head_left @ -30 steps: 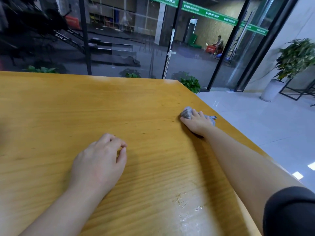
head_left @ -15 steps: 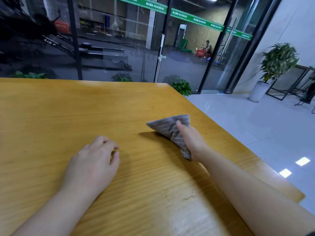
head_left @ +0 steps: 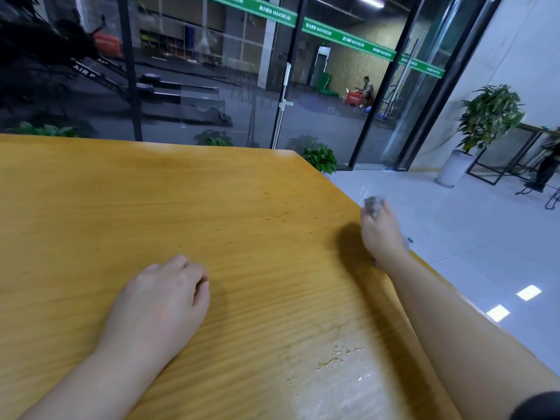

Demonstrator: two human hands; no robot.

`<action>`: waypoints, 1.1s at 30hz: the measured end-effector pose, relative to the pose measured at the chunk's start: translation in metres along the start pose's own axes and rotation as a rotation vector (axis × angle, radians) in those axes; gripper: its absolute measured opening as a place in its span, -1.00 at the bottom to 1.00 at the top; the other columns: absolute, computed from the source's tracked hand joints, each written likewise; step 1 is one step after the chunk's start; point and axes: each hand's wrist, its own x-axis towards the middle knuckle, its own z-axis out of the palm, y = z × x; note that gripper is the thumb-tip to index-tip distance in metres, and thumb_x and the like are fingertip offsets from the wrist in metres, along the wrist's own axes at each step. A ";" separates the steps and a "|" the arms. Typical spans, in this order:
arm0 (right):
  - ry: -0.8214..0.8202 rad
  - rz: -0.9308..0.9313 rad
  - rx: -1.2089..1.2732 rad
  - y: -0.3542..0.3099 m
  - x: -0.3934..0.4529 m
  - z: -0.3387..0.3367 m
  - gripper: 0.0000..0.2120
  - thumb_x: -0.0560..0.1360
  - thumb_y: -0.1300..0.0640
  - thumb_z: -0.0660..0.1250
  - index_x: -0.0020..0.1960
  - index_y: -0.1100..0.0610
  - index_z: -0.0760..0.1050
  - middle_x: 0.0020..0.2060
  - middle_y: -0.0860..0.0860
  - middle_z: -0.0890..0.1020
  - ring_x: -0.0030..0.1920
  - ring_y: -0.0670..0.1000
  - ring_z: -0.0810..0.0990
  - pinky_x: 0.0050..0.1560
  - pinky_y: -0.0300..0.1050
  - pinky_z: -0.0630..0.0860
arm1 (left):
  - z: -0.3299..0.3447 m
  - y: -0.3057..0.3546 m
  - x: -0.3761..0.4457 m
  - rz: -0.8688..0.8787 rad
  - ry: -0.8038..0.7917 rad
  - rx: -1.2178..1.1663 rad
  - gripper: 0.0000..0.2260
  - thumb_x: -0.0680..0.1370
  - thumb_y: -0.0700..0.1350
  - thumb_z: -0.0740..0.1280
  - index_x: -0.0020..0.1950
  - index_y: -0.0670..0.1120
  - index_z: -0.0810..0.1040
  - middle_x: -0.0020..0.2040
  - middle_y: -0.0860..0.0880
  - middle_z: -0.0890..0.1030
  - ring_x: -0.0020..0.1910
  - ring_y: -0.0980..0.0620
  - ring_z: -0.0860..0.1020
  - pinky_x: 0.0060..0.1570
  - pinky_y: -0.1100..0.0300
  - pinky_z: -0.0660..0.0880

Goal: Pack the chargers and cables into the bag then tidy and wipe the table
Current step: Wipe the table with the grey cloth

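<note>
Bright, even daylight; motion-blurred, wide-angle edge distortion.

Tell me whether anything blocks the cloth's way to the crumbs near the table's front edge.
Nothing visible does. The right hand grips the cloth at the table edge; bare wood lies between it and the crumbs.

A yellow wooden worktop is filling the foreground. Beyond it, a glass wall with black frames and a green banner is showing a dim hall. A pale tiled floor is reflecting ceiling lights. A potted plant is standing by the white wall; a smaller plant is sitting near the glass.
</note>
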 end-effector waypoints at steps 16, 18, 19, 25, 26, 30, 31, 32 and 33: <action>-0.250 0.222 -0.475 -0.016 0.040 0.040 -0.40 0.55 -0.26 -0.24 0.54 -0.10 -0.04 0.54 0.15 -0.10 0.51 0.27 -0.18 0.45 0.24 -0.25 | 0.003 -0.001 -0.003 0.028 0.038 -0.006 -0.95 0.40 -0.03 0.38 -0.20 0.14 0.61 -0.25 0.20 0.55 -0.33 0.02 0.51 -0.42 0.19 0.46; -0.257 0.206 -0.497 -0.018 0.049 0.043 -0.40 0.54 -0.27 -0.24 0.54 -0.10 -0.05 0.54 0.16 -0.06 0.51 0.27 -0.14 0.46 0.23 -0.22 | 0.004 -0.001 -0.003 0.032 0.043 -0.002 -0.94 0.38 -0.03 0.40 -0.20 0.14 0.60 -0.26 0.21 0.54 -0.35 0.03 0.51 -0.44 0.20 0.46; -0.260 0.196 -0.508 -0.019 0.053 0.043 -0.40 0.54 -0.26 -0.25 0.54 -0.11 -0.04 0.54 0.16 -0.03 0.51 0.27 -0.11 0.46 0.23 -0.20 | 0.004 -0.002 -0.003 0.032 0.045 0.000 -0.94 0.38 -0.03 0.40 -0.20 0.14 0.60 -0.26 0.21 0.54 -0.35 0.04 0.51 -0.45 0.20 0.46; -0.227 0.175 -0.542 -0.024 0.066 0.047 -0.42 0.55 -0.24 -0.25 0.51 -0.08 0.06 0.43 0.21 0.23 0.41 0.26 0.20 0.39 0.19 0.04 | 0.005 -0.002 -0.004 0.024 0.062 -0.006 -0.92 0.40 -0.04 0.38 -0.20 0.16 0.60 -0.27 0.23 0.53 -0.36 0.04 0.48 -0.44 0.18 0.47; -0.224 0.174 -0.535 -0.025 0.068 0.048 -0.42 0.55 -0.24 -0.25 0.51 -0.07 0.06 0.43 0.21 0.24 0.40 0.26 0.21 0.38 0.19 0.05 | 0.005 -0.003 -0.003 0.021 0.061 -0.004 -0.92 0.42 -0.03 0.36 -0.20 0.16 0.59 -0.27 0.23 0.52 -0.35 0.05 0.46 -0.44 0.18 0.47; -0.232 0.124 -0.534 -0.027 0.082 0.055 -0.41 0.55 -0.25 -0.23 0.51 -0.06 0.05 0.44 0.18 0.23 0.41 0.26 0.21 0.38 0.19 0.07 | 0.004 -0.002 -0.001 0.014 0.045 0.009 -0.91 0.44 0.00 0.30 -0.20 0.17 0.58 -0.28 0.24 0.51 -0.34 0.07 0.46 -0.46 0.19 0.46; -0.243 0.097 -0.542 -0.027 0.086 0.057 -0.40 0.55 -0.27 -0.23 0.52 -0.07 0.04 0.45 0.17 0.22 0.42 0.26 0.19 0.39 0.20 0.06 | 0.004 -0.002 -0.001 0.010 0.035 0.009 -0.92 0.43 0.01 0.31 -0.20 0.18 0.58 -0.28 0.24 0.51 -0.33 0.08 0.46 -0.47 0.20 0.46; -0.254 0.071 -0.547 -0.026 0.090 0.061 -0.39 0.54 -0.28 -0.22 0.52 -0.07 0.02 0.48 0.15 0.19 0.44 0.26 0.17 0.41 0.20 0.04 | 0.003 -0.002 0.000 0.007 0.027 0.007 -0.93 0.43 0.02 0.31 -0.19 0.18 0.58 -0.28 0.24 0.51 -0.32 0.08 0.47 -0.47 0.20 0.45; -0.264 0.047 -0.551 -0.026 0.093 0.064 -0.38 0.54 -0.29 -0.22 0.53 -0.08 0.01 0.49 0.14 0.16 0.45 0.25 0.13 0.42 0.20 0.02 | 0.003 -0.001 0.000 0.005 0.020 0.004 -0.93 0.43 0.02 0.31 -0.19 0.18 0.57 -0.27 0.24 0.51 -0.31 0.09 0.47 -0.46 0.20 0.45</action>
